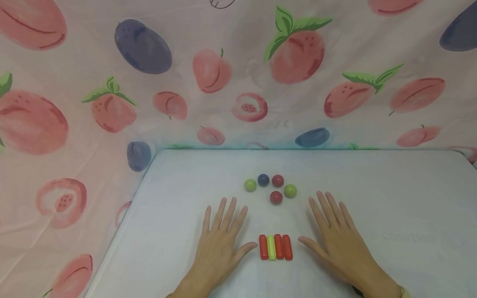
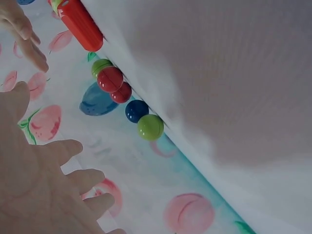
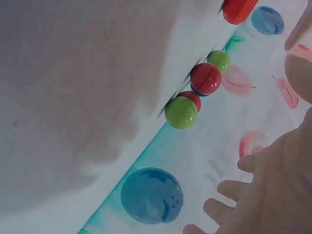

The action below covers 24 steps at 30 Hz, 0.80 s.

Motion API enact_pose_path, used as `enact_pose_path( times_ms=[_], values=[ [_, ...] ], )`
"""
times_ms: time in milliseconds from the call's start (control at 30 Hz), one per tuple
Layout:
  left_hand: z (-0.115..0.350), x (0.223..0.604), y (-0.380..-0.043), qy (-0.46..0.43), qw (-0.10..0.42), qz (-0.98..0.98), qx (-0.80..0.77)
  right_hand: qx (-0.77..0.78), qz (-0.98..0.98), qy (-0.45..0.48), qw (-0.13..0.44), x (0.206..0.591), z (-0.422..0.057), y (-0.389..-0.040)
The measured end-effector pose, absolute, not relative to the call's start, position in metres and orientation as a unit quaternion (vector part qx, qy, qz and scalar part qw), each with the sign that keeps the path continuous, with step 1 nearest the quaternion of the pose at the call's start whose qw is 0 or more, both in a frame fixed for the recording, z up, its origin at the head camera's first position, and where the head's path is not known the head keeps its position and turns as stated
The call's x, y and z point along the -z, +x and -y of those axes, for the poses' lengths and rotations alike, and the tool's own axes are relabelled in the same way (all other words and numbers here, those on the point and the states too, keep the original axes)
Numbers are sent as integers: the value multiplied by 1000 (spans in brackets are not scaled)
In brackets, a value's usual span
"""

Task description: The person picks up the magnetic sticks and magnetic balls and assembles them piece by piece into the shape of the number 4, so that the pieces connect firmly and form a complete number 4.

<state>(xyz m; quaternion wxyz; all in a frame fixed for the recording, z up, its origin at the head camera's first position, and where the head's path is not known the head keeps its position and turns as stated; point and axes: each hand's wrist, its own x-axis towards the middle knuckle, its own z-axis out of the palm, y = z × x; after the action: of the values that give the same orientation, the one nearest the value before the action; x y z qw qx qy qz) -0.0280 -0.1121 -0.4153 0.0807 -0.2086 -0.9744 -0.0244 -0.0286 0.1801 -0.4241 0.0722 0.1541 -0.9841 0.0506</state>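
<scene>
My left hand [image 1: 218, 244] lies with fingers spread on the white table, left of a row of short sticks. On the other side, my right hand [image 1: 340, 240] has its fingers spread too. Neither hand holds anything. Between the thumbs stand a red stick [image 1: 263, 247], a yellow-green stick [image 1: 271, 248] and two more red sticks [image 1: 283, 247], side by side. Beyond them sit several small glossy balls: green balls [image 1: 250, 185], a dark blue ball [image 1: 263, 180] and red balls [image 1: 276, 197]. Both wrist views show balls and part of a red stick [image 2: 82, 25].
A white-covered table [image 1: 410, 198] reaches to its back edge. Behind it and along the left hangs a pale cloth [image 1: 179, 37] printed with peaches and dark blue fruit. A small dark object [image 1: 357, 291], partly hidden, shows beside my right wrist.
</scene>
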Motion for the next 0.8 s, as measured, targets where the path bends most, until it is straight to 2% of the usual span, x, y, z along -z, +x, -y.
enact_pose_path(
  times_ms=[433,800],
  values=[
    [107,410,-27,-219,63,972,60,-64,976,180,101,422,-179,-40],
    [101,408,-25,-214,36,970,109,-92,976,177,84,417,-176,-49]
  ],
)
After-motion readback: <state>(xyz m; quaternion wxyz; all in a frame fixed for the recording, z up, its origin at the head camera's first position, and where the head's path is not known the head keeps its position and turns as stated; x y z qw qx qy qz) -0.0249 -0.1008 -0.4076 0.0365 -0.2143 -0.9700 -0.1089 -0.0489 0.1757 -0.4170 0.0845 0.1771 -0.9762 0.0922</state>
